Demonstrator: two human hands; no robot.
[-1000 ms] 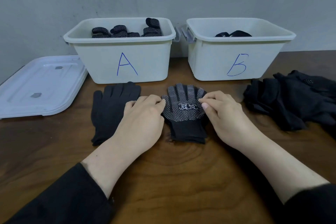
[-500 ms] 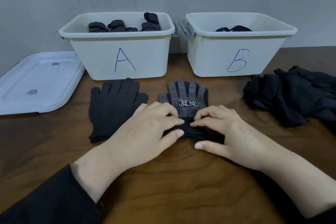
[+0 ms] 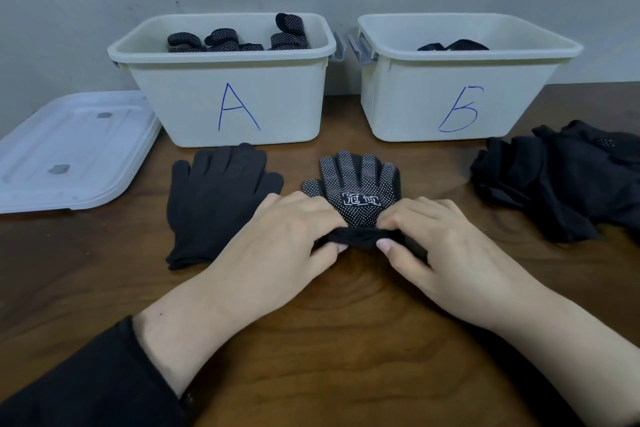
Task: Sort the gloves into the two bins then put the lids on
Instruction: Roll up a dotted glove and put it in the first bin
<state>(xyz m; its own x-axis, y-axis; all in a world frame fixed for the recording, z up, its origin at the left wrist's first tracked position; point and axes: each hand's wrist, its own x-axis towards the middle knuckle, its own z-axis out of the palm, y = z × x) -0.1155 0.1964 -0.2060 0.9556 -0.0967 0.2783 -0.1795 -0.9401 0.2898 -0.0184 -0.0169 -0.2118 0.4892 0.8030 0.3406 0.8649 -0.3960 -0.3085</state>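
Hands: while both are resting low on the brown wooden desk [image 3: 346, 340], we are pinching the cuff of the black white-dotted knit glove [image 3: 360, 191] with our left hand [image 3: 287, 239] and right hand [image 3: 436, 239], fingers curled round its rolled edge.
Glove: lying palm-up, between the plain black glove [image 3: 214, 198] and the black glove pile [image 3: 561, 180].
Bins: white plastic bin A [image 3: 235, 104] is holding dotted gloves; white bin B [image 3: 457, 100] dark ones.
Lid: white plastic lid [image 3: 69, 149] is lying left of bin A.

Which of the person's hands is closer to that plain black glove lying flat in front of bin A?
Left. The left hand lies just beside the plain black glove, at its right edge. The right hand is farther right, beyond the dotted glove both hands pinch.
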